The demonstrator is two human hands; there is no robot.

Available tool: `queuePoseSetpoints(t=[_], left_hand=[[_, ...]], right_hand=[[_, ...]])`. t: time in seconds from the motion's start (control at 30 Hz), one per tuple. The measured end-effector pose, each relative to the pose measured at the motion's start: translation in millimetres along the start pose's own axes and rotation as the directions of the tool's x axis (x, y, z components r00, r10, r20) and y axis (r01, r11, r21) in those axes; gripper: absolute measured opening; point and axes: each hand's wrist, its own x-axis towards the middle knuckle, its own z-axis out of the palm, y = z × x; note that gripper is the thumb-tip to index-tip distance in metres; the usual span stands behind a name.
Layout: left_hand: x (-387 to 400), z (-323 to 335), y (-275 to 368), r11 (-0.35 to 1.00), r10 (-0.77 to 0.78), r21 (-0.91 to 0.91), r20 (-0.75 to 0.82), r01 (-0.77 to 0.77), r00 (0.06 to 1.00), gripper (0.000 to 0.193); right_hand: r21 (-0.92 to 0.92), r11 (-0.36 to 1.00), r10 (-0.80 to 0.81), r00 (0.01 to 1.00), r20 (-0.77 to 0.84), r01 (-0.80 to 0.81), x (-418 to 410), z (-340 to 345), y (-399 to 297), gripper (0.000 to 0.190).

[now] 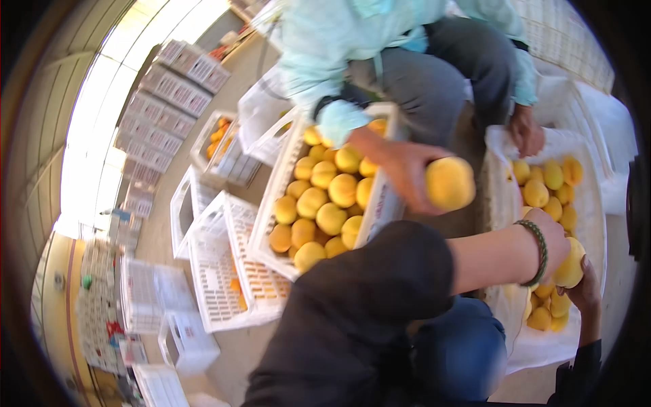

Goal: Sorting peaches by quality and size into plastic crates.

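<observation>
My left hand (552, 241), with a braided bracelet on its wrist, reaches across from the black sleeve over the lined crate (592, 203) of yellow peaches (553, 207). Against it is a large yellow peach (569, 263); the left fingers are mostly hidden, so their grip cannot be made out. My right hand (585, 287) holds that same peach from below, thumb and fingers around its side. Opposite me, a co-worker's hand (407, 168) grips another yellow peach (450, 183) between the two crates. The co-worker's other hand (526, 131) hangs at the lined crate's far end.
A white plastic crate (264, 249) full of yellow peaches stands left of the co-worker's knees. Further left are white slatted baskets (218, 300) and a crate of orange fruit (203, 152). Stacked cartons (157, 117) line the bright wall. My denim-covered knee (457, 351) is below my left arm.
</observation>
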Motion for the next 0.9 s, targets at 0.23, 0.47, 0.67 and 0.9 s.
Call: queuePoseSetpoints(t=[0.23, 0.47, 0.67, 0.9], left_hand=[[-274.0, -34.5, -55.1, 0.886, -0.39, -0.424, -0.465, 0.187, 0.795, 0.05], [-344.7, 102.7, -69.9, 0.601, -0.784, -0.718, -0.444, 0.351, 0.434, 0.098], [-351.5, 180.7, -93.2, 0.532, -0.841, -0.692, -0.363, 0.488, 0.402, 0.088], [-334.2, 229.9, -108.1, 0.624, -0.781, -0.491, -0.362, 0.608, 0.509, 0.07]], right_hand=[[-0.23, 0.973, 0.071, 0.961, 0.266, -0.009, 64.7, 180.9, -34.7, 0.075], [-0.627, 0.778, 0.467, 0.709, 0.528, -0.046, 164.6, 361.0, 30.5, 0.058], [-0.82, 0.572, 0.686, 0.555, 0.47, -0.013, 204.6, 408.8, 99.8, 0.059], [-0.88, 0.451, 0.638, 0.635, 0.435, 0.149, 237.6, 391.0, 109.0, 0.04]])
